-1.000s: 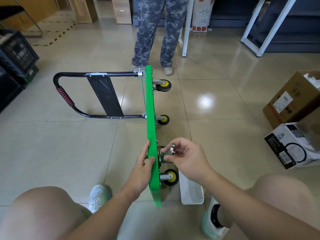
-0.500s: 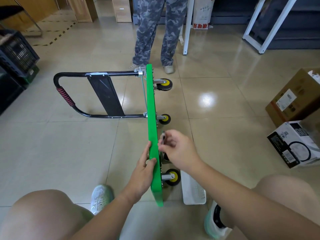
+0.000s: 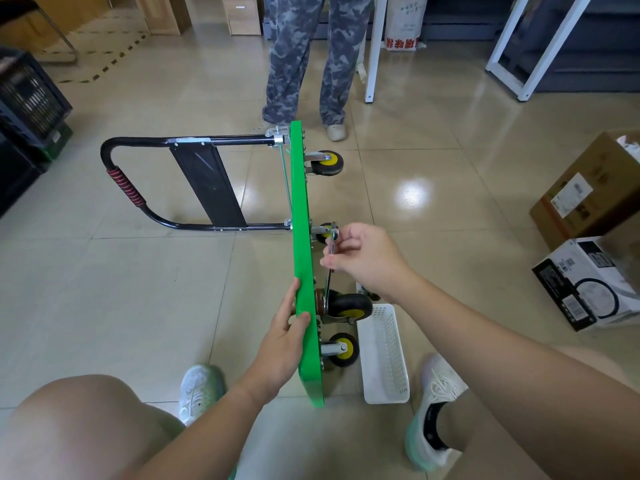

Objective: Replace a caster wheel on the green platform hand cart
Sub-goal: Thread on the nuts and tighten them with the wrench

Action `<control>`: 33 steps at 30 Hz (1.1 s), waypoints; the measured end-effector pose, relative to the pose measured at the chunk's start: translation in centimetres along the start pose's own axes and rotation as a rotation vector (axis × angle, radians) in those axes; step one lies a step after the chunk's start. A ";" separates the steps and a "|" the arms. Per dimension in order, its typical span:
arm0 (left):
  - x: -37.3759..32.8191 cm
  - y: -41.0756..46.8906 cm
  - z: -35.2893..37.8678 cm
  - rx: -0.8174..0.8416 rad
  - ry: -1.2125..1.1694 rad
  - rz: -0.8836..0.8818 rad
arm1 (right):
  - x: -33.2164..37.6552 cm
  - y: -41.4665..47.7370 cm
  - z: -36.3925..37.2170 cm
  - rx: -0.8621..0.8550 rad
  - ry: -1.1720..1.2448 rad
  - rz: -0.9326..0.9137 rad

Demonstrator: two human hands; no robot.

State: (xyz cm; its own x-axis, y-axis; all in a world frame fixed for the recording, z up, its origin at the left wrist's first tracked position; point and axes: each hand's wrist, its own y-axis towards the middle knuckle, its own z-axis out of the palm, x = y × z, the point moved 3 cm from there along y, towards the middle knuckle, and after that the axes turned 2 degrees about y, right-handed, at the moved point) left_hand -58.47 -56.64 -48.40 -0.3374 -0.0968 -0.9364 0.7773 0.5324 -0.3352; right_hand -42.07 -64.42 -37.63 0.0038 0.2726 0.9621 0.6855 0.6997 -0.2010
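glossy beige tile floor (image 3: pixel 138 289), green cart (image 3: pixel 299 237) was stood on its edge, white basket (image 3: pixel 384 362) laid just beside it, cardboard box (image 3: pixel 588 188) and white box (image 3: pixel 588 282) dumped off right, black crate (image 3: pixel 27 98) far left

One green platform cart (image 3: pixel 300 237), four caster wheels (image 3: pixel 329 163), one wrench (image 3: pixel 328 281), one white basket (image 3: pixel 382 362), one brown box (image 3: pixel 585 192), one white box (image 3: pixel 588 282), one black crate (image 3: pixel 29 98), one left hand (image 3: pixel 282 339), one right hand (image 3: pixel 369 259), one standing person (image 3: pixel 304 57).
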 end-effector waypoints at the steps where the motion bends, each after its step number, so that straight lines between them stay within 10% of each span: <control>1: 0.0 0.0 0.0 -0.001 -0.003 -0.003 | 0.1 -1.1 -0.1 0.002 0.014 -0.033; 25: -0.2 -0.5 0.3 0.003 -0.041 0.001 | -5.8 -7.5 3.5 0.002 -0.101 -0.359; 33: 0.0 -0.1 0.1 -0.015 0.045 0.030 | -4.1 -3.2 3.3 -0.030 -0.024 -0.170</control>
State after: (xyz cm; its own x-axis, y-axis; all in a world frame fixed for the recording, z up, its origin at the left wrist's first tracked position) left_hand -58.46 -56.75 -48.36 -0.3380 -0.0425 -0.9402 0.7798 0.5466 -0.3050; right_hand -46.63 -65.57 -41.52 -0.1309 0.1681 0.9770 0.6964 0.7170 -0.0301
